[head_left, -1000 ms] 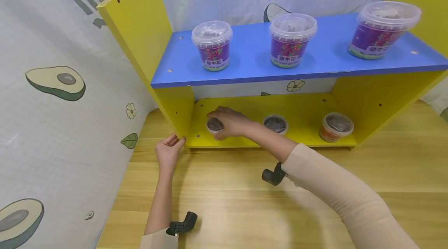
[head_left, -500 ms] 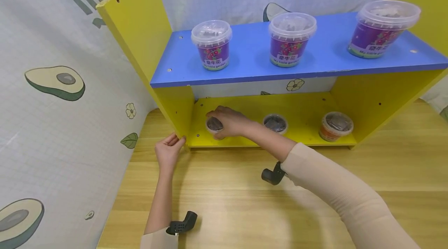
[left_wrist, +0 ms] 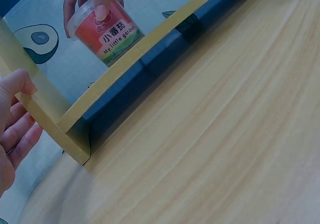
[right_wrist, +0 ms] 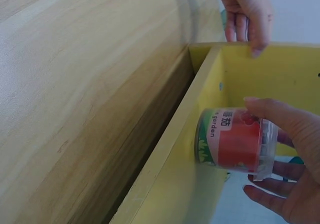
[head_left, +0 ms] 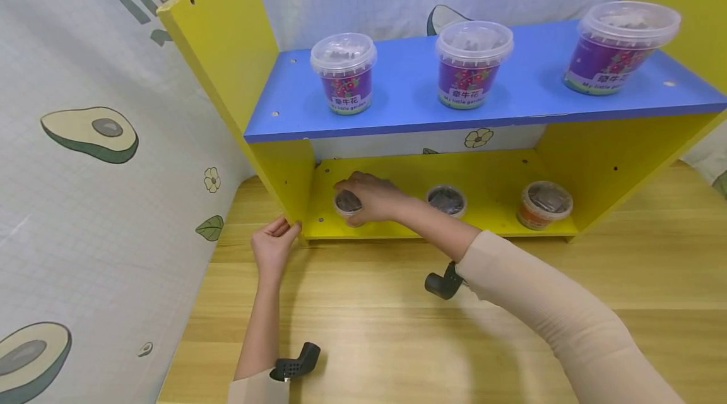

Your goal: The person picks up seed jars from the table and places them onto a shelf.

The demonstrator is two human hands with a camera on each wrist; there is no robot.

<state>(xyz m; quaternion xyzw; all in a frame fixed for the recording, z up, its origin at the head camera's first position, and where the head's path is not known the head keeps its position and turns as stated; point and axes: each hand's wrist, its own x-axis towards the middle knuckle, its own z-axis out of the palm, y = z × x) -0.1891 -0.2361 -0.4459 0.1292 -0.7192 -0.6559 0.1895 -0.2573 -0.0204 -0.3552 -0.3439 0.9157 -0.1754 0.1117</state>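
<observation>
My right hand (head_left: pixel 375 197) reaches into the lower shelf and holds a small red planting cup (right_wrist: pixel 235 138) by its clear rim, thumb on one side and fingers on the other. That cup stands upright on the yellow lower board (head_left: pixel 397 167) at its left end; from the head view the hand covers part of it. With thumb and fingers, my left hand (head_left: pixel 275 245) pinches the front edge of the shelf's yellow left side panel (left_wrist: pixel 47 121), low down. Two similar cups sit farther right on the same board, a middle one (head_left: pixel 446 201) and a right one (head_left: pixel 545 205).
Above, a blue board (head_left: pixel 403 85) carries three purple cups: left (head_left: pixel 346 79), middle (head_left: pixel 472 69) and right (head_left: pixel 616 53). A yellow right side panel (head_left: pixel 604 164) closes the unit. It stands on a wooden surface (head_left: pixel 363 322), before a patterned cloth (head_left: pixel 113 214).
</observation>
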